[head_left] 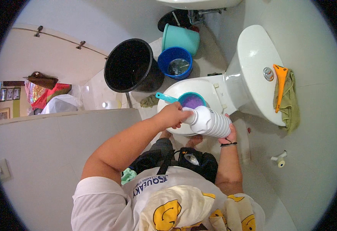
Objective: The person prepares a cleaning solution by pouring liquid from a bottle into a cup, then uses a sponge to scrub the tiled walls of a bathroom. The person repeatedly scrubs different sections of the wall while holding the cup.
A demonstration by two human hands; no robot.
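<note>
A white plastic bottle (214,123) with a ribbed body lies tilted in both my hands, its neck end toward the left. My left hand (173,115) is closed around the neck end; whether the cap is on is hidden by my fingers. My right hand (230,135), with a dark band at the wrist, grips the bottle's base. Just beyond the bottle, a teal dipper (183,96) holding purple liquid (192,102) rests on the closed white toilet lid (169,91). Its handle points left.
Beyond the toilet stand a black bin (111,71), a blue pail (163,61) holding water and a teal bucket (183,38). An orange scraper-like tool (280,82) and a green cloth (291,106) lie on the toilet tank (253,50). A low wall (80,127) runs along the left.
</note>
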